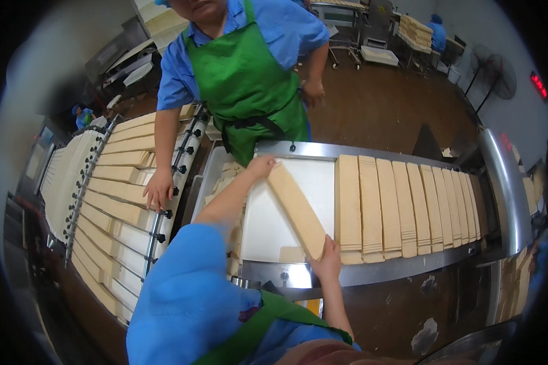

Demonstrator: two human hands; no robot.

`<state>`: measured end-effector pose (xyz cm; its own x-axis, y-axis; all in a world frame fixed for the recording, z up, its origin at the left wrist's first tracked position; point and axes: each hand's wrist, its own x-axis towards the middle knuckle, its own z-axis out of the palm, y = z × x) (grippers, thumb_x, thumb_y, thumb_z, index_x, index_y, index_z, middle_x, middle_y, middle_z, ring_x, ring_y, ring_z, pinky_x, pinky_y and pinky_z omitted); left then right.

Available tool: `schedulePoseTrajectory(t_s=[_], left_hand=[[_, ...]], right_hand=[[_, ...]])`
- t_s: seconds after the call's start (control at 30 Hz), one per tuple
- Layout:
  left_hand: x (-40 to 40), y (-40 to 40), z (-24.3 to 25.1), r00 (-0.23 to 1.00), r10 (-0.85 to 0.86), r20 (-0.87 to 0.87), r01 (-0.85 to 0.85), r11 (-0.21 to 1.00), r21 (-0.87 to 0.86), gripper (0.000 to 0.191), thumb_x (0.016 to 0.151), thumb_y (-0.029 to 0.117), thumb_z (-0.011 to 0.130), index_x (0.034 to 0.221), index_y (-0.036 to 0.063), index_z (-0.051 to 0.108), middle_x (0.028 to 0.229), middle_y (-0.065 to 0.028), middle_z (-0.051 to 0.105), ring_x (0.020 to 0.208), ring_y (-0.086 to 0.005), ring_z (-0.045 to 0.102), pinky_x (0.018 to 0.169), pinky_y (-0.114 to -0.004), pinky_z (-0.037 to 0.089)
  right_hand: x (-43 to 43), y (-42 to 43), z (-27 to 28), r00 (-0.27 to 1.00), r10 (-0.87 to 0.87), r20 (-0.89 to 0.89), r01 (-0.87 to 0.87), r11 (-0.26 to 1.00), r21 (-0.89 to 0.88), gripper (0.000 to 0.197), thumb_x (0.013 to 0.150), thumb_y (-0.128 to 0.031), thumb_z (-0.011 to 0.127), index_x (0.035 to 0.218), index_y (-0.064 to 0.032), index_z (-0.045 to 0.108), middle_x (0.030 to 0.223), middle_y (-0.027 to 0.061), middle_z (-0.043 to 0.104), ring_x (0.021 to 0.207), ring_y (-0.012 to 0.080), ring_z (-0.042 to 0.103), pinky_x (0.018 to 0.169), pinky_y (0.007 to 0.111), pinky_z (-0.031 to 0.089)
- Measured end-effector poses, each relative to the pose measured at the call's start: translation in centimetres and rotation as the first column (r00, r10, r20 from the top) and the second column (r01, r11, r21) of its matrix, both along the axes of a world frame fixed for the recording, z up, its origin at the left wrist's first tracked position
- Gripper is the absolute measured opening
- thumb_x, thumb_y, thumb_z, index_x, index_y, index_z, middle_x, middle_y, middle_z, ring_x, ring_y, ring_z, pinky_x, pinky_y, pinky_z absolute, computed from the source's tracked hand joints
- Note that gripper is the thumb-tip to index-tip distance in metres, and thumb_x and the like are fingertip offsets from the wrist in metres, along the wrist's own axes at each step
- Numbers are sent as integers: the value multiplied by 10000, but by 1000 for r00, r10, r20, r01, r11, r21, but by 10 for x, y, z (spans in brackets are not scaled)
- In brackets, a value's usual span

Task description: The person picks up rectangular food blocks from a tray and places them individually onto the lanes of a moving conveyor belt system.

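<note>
A long, pale yellow stack of thin dough-like sheets (297,207) lies slantwise over a white conveyor belt (265,223). My left hand (261,167) grips its far end, and my right hand (327,258) holds the near end by the belt's metal side rail (278,273). To the right, a row of similar stacks (370,205) lies crosswise on the same belt, side by side. A small flat piece of sheet (292,254) rests on the belt near my right hand. Whether the held stack touches the belt, I cannot tell.
A co-worker in a green apron (242,68) stands across the belt, one hand (159,189) at the left conveyor's roller bar. Strips (118,187) lie between dividers there. A plastic bin (205,182) with scraps sits between the conveyors. A metal guard (507,191) spans the right end.
</note>
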<state>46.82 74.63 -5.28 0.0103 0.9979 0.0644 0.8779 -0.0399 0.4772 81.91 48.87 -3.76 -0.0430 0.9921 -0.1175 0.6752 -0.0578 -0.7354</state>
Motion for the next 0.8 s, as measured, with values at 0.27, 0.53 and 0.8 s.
schedulePoseTrajectory(t_s=[0.27, 0.53, 0.8], left_hand=[[8, -75, 72, 892, -303, -334, 169, 911, -376, 801, 647, 314, 828, 1349, 160, 474, 1294, -206, 532, 1164, -376, 530, 965, -444, 461], [-18, -192, 42, 999, -25, -28, 28, 991, 134, 802, 595, 235, 848, 1309, 264, 484, 1209, -203, 483, 1068, -407, 559, 901, -466, 493], [-145, -444, 178, 912, 407, 43, -407, 891, 199, 809, 641, 201, 812, 1377, 204, 475, 1305, -247, 458, 1156, -426, 532, 952, -466, 480]], right_hand=[[-19, 13, 41, 959, 143, 244, -93, 975, -204, 1055, 674, -347, 829, 1508, -52, 254, 1437, 301, 353, 1310, 433, 428, 1048, 465, 432], [-47, -11, 4, 963, -43, 267, -43, 950, 309, 811, 615, -225, 868, 1306, -81, 470, 1260, 199, 494, 1165, 409, 521, 958, 487, 465], [-193, -59, 59, 899, 436, 33, -380, 742, 552, 663, 652, -129, 778, 1271, -107, 541, 1260, 176, 488, 1173, 395, 525, 949, 450, 484]])
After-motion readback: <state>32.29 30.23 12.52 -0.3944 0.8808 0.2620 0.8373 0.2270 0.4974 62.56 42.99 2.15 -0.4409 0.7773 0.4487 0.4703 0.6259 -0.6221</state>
